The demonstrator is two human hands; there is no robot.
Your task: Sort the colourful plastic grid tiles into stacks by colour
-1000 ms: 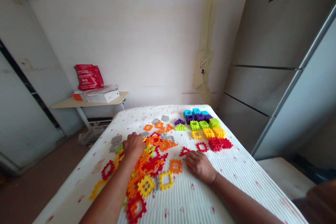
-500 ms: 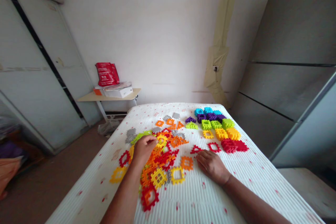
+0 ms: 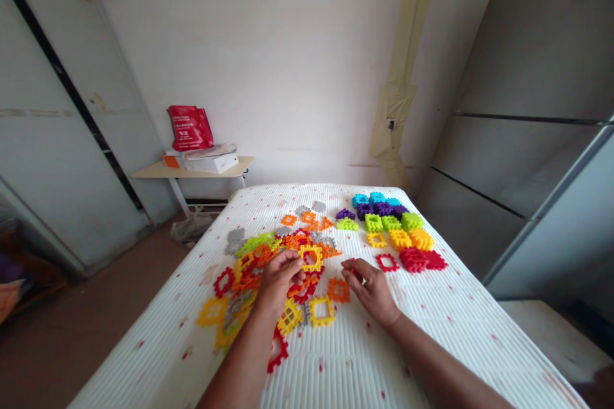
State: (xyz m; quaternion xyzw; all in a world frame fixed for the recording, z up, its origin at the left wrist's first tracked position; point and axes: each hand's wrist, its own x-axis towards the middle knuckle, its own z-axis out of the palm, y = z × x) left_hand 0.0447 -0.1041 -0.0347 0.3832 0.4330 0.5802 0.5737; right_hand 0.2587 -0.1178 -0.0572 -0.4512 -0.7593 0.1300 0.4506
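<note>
While keeping your hands apart, you are shifting your left hand (image 3: 281, 284) further into the tile pile (image 3: 249, 278), its fingers closing just beside a yellow frame (image 3: 311, 257). You are curling your right hand (image 3: 371, 292) inward, fingertips (image 3: 348, 273) pinched together; whether they are gripping a tile, you cannot tell. Sorted stacks (image 3: 391, 223) are sitting beyond, on the mattress (image 3: 144, 351).

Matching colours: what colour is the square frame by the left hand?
Square frame by the left hand: yellow, in the head view.
</note>
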